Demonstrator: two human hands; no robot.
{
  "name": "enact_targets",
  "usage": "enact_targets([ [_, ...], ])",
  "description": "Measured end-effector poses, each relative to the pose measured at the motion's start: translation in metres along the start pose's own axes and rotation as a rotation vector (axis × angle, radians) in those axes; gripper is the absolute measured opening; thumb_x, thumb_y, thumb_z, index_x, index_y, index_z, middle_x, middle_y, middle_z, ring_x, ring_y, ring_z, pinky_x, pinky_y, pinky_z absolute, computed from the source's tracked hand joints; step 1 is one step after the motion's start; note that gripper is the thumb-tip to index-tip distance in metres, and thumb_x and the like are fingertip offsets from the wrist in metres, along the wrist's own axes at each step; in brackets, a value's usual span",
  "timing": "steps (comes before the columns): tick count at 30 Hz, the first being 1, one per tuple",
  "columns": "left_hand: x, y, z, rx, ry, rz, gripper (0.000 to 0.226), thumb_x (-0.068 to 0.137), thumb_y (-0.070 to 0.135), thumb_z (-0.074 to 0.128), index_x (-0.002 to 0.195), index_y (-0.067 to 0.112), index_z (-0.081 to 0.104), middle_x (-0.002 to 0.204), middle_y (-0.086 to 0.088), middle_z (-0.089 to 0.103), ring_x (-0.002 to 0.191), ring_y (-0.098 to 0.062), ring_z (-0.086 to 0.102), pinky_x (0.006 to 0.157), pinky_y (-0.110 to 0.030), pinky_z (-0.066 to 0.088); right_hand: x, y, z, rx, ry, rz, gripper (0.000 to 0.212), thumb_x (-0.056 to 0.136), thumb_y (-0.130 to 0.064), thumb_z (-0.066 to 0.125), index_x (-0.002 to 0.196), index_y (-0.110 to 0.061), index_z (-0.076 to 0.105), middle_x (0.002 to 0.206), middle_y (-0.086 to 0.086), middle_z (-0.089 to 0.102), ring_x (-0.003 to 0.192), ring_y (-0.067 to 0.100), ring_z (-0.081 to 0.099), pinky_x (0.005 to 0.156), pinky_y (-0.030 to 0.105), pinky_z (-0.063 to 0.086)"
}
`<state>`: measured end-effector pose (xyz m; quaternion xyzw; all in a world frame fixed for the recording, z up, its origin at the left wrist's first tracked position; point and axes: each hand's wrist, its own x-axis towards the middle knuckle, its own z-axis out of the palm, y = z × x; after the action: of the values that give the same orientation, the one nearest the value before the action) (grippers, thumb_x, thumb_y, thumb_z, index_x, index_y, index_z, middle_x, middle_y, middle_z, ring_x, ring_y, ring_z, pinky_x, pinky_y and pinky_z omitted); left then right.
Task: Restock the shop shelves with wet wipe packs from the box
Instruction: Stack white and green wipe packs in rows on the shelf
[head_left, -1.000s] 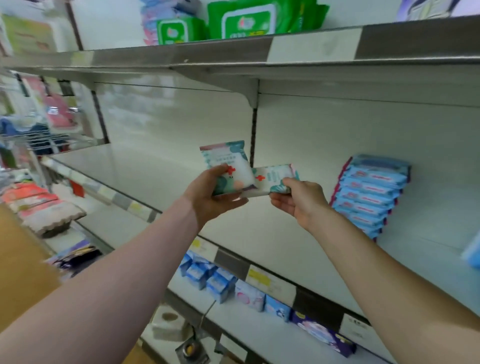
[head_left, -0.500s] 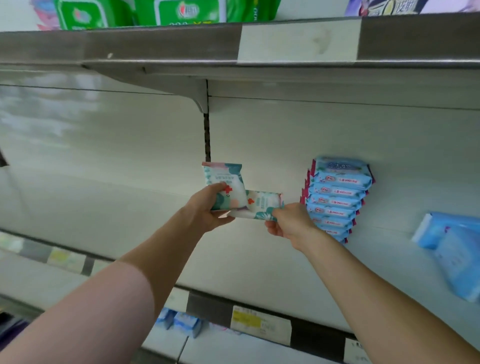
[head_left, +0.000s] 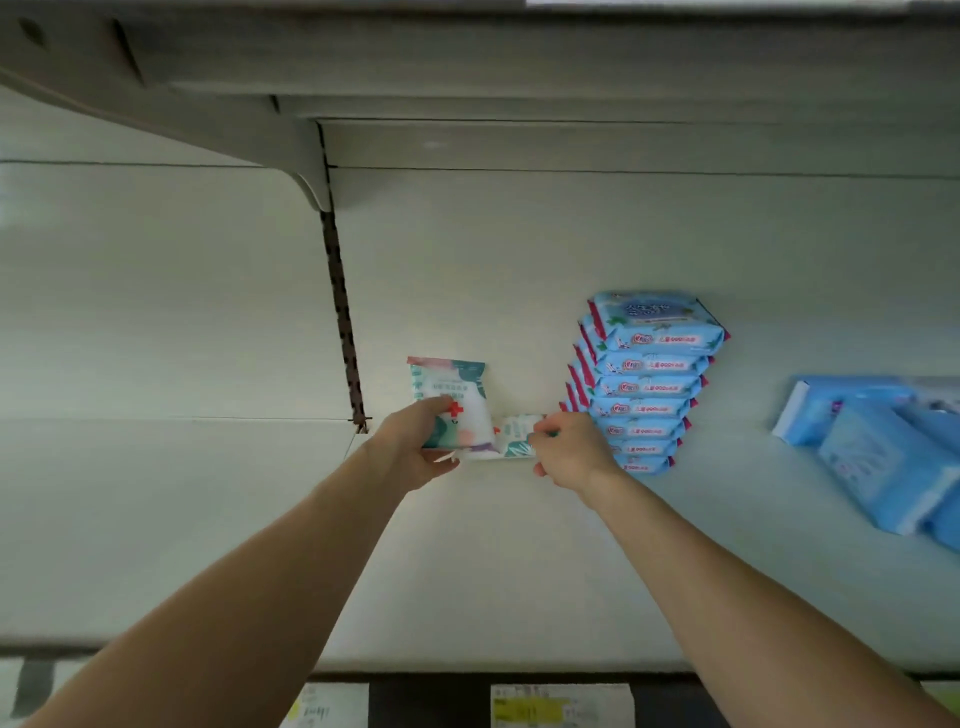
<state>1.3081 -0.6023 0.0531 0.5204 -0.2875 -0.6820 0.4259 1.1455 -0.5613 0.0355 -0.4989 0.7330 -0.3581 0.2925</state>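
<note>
Nearest, along the bottom edge, the front rail of the shelf (head_left: 218, 519) carries paper price labels (head_left: 561, 706), one with a yellow band. Two bare forearms reach up from the lower corners over the pale shelf board and meet near the middle.

The left hand (head_left: 415, 452) grips an upright wipe pack (head_left: 452, 395), white and teal with a pink top seam and a red cross. Its fingers are curled round the lower half, with the thumb across the front beside the cross. The right hand (head_left: 571, 452) pinches the right end of a second wipe pack (head_left: 511, 436) of the same print. This one lies on its side, low at the shelf board; whether it rests on the board cannot be told. Its left end meets the foot of the upright pack.

Just beside the right hand, further in, stands a stack of blue wipe packs (head_left: 644, 384), leaning slightly left against the back panel (head_left: 519, 260). Well apart to the right lie loose blue packs (head_left: 883, 462), tilted. A dark slotted post (head_left: 343, 322) runs up the back panel to a bracket under the upper shelf (head_left: 467, 62).
</note>
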Motion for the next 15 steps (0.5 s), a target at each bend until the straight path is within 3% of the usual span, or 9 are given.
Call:
enact_targets([
  [4, 0.008, -0.001, 0.002, 0.023, -0.038, -0.027, 0.027, 0.09, 0.01, 0.064, 0.115, 0.01, 0.053, 0.113, -0.014, 0.062, 0.087, -0.029, 0.065, 0.086, -0.043, 0.053, 0.002, 0.003, 0.007, -0.118, -0.01, -0.019, 0.036, 0.087, -0.013, 0.06, 0.123, -0.008, 0.06, 0.106, 0.008, 0.065, 0.093, 0.027, 0.067, 0.073, 0.035, 0.054],
  [6, 0.011, -0.001, 0.001, 0.041, -0.045, -0.044, 0.024, 0.09, 0.009, 0.064, 0.112, 0.008, 0.054, 0.111, -0.015, 0.063, 0.086, -0.029, 0.065, 0.08, -0.045, 0.054, 0.004, 0.004, 0.011, -0.286, 0.04, -0.054, 0.031, 0.09, -0.012, 0.057, 0.12, -0.008, 0.062, 0.115, 0.009, 0.064, 0.098, 0.027, 0.064, 0.083, 0.034, 0.053],
  [9, 0.012, 0.001, -0.002, 0.119, -0.035, -0.037, 0.023, 0.089, 0.011, 0.066, 0.11, 0.008, 0.055, 0.105, -0.014, 0.065, 0.083, -0.027, 0.065, 0.074, -0.043, 0.054, 0.007, 0.005, 0.016, -0.445, 0.117, -0.086, 0.022, 0.094, -0.014, 0.053, 0.111, -0.006, 0.064, 0.111, 0.01, 0.066, 0.101, 0.027, 0.061, 0.072, 0.026, 0.043],
  [12, 0.013, 0.005, -0.007, 0.217, 0.031, 0.014, 0.027, 0.087, 0.013, 0.069, 0.108, 0.009, 0.053, 0.093, -0.009, 0.064, 0.086, -0.023, 0.063, 0.086, -0.041, 0.053, 0.008, 0.004, 0.019, -0.518, 0.099, -0.116, 0.018, 0.095, -0.016, 0.053, 0.104, -0.006, 0.065, 0.103, 0.01, 0.067, 0.098, 0.027, 0.063, 0.066, 0.024, 0.038],
  [15, 0.01, 0.015, -0.014, 0.214, 0.023, 0.013, 0.027, 0.085, 0.011, 0.071, 0.108, 0.009, 0.055, 0.104, -0.012, 0.066, 0.092, -0.026, 0.066, 0.076, -0.041, 0.057, 0.007, -0.001, 0.015, -0.532, 0.124, -0.164, 0.023, 0.097, -0.021, 0.05, 0.104, -0.007, 0.066, 0.103, 0.009, 0.067, 0.093, 0.025, 0.063, 0.063, 0.025, 0.039],
])
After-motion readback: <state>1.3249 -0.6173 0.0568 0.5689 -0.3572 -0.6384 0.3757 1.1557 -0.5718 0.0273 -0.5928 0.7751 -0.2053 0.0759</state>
